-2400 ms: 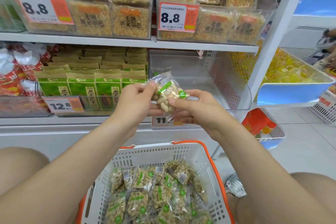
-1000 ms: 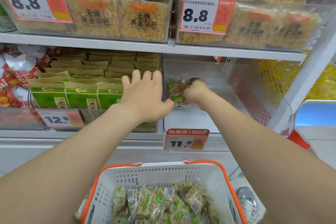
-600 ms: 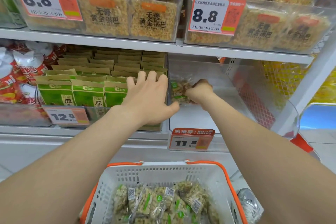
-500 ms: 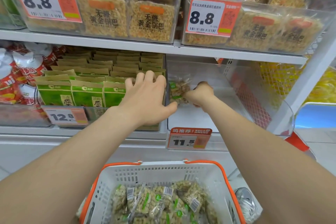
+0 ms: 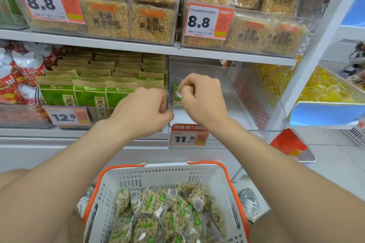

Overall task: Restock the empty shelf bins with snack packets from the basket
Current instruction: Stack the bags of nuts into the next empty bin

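One head-worn camera looks forward and down at the clear bin (image 5: pixel 233 104) from close range (a wide-angle lens, bowing the edges). The basket (image 5: pixel 164 172) shows below the bin, the upper shelf (image 5: pixel 118 42) above it.

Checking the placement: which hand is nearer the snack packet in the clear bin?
Right. The right hand holds the snack packet from its right side; the left hand sits just left of it, at the left wall of the clear bin.

A: What sits in the clear bin (image 5: pixel 235 100)?
B: One clear snack packet (image 5: pixel 176 95), green-labelled, upright against its left wall.
A: And the basket (image 5: pixel 158 178)?
B: White, orange-rimmed, heaped with matching packets (image 5: pixel 167 217).
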